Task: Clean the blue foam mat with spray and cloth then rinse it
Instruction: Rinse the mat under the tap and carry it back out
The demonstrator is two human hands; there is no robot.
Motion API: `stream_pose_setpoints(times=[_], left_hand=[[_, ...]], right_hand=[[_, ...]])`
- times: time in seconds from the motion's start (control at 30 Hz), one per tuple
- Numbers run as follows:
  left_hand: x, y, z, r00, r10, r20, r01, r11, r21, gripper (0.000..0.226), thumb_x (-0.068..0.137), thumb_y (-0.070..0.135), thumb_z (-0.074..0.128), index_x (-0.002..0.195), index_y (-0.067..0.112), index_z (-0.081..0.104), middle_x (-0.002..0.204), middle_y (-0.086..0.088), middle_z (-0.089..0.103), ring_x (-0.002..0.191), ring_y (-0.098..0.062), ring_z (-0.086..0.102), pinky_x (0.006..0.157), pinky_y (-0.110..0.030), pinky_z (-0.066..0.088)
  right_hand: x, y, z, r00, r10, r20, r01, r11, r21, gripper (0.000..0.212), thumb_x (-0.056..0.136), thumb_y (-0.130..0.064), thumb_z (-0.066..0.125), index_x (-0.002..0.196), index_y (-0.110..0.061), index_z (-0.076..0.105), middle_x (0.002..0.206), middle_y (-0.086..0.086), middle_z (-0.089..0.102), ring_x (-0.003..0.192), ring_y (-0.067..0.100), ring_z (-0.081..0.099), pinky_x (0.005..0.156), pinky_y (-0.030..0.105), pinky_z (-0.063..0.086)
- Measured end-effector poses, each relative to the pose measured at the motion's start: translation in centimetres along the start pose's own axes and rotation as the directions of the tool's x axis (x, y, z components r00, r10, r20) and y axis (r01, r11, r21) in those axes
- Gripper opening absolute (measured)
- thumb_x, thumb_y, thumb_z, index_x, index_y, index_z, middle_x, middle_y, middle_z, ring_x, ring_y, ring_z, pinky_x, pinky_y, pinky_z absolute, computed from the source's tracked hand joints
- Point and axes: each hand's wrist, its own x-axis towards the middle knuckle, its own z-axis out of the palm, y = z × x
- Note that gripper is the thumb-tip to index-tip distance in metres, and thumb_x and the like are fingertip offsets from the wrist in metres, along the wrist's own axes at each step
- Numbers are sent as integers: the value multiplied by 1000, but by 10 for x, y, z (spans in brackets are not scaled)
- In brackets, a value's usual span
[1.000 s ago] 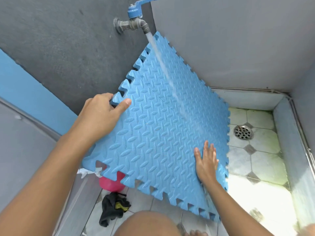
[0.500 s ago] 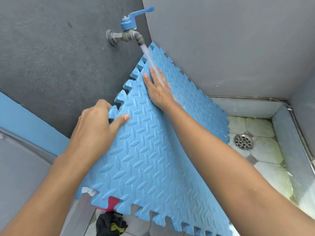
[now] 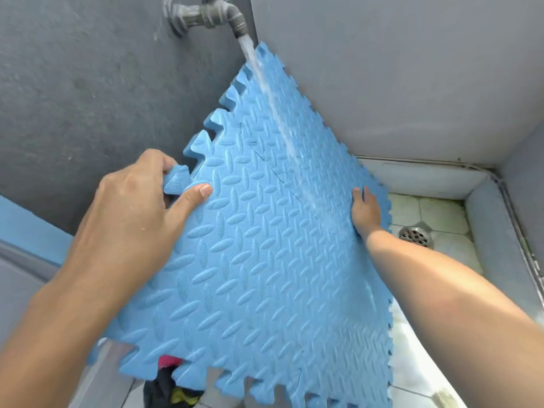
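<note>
The blue foam mat (image 3: pixel 265 260), with jigsaw edges and a ribbed pattern, is held tilted under a grey wall tap (image 3: pixel 206 16). Water (image 3: pixel 265 83) runs from the tap down the mat's upper face. My left hand (image 3: pixel 132 210) grips the mat's left edge, thumb on top and fingers behind a tooth. My right hand (image 3: pixel 366 212) lies flat on the mat near its right edge, fingers together, holding nothing. No spray bottle is in view.
Grey walls meet in a corner behind the mat. A round metal floor drain (image 3: pixel 416 237) sits in the tiled wet floor at the right. A dark cloth (image 3: pixel 164 391) and something pink (image 3: pixel 169 362) lie on the floor below the mat's lower edge.
My right hand has slid from the mat's top corner under the water stream down to its right edge. My left hand has kept its grip on the left edge.
</note>
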Motion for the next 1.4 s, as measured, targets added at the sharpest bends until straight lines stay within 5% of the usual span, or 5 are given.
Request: stream_pose_setpoints(times=[0.57, 0.83, 1.03, 1.13, 1.4], left_hand=[[8, 1, 0, 998, -27, 49, 28, 1000, -12, 45, 91, 50, 66, 105, 8, 59, 95, -9, 61, 93, -25, 51, 76, -36, 37], [6, -1, 4, 999, -20, 32, 21, 1000, -21, 43, 94, 47, 64, 104, 6, 58, 96, -6, 57, 93, -24, 49, 76, -35, 36], [-1, -4, 10, 997, -58, 60, 60, 997, -41, 40, 95, 47, 62, 96, 8, 56, 86, -3, 57, 90, -27, 52, 71, -38, 39], [-1, -3, 8, 994, -83, 69, 87, 995, -55, 38, 95, 49, 61, 95, 11, 55, 88, -3, 58, 87, -25, 54, 69, -36, 39], [-5, 14, 4, 989, -109, 104, 116, 991, -70, 36, 95, 50, 59, 96, 14, 52, 80, 3, 53, 79, -23, 54, 64, -36, 38]], right_hand=[[-308, -50, 26, 679, -720, 140, 709, 694, 127, 64, 105, -56, 29, 163, -34, 12, 173, -10, -2, 158, 7, -11, 126, 41, -11], [-204, 166, -65, 998, 6, 62, 5, 983, -182, 68, 103, -64, 15, 161, -34, -5, 174, 6, 0, 160, 22, -4, 128, 49, 2], [-154, 11, -78, 940, -334, -65, 336, 942, 14, 54, 110, -44, 33, 157, -18, 35, 161, 7, 39, 151, 23, 30, 123, 40, 24], [-153, -109, -84, 858, -512, -26, 511, 851, 123, 34, 106, -43, 41, 110, -20, 66, 104, 5, 71, 97, 21, 65, 87, 37, 49], [-183, -358, -125, 734, -639, 227, 592, 768, 245, 68, 106, -59, 22, 78, -12, 64, 66, 2, 61, 51, 15, 52, 47, 20, 38]])
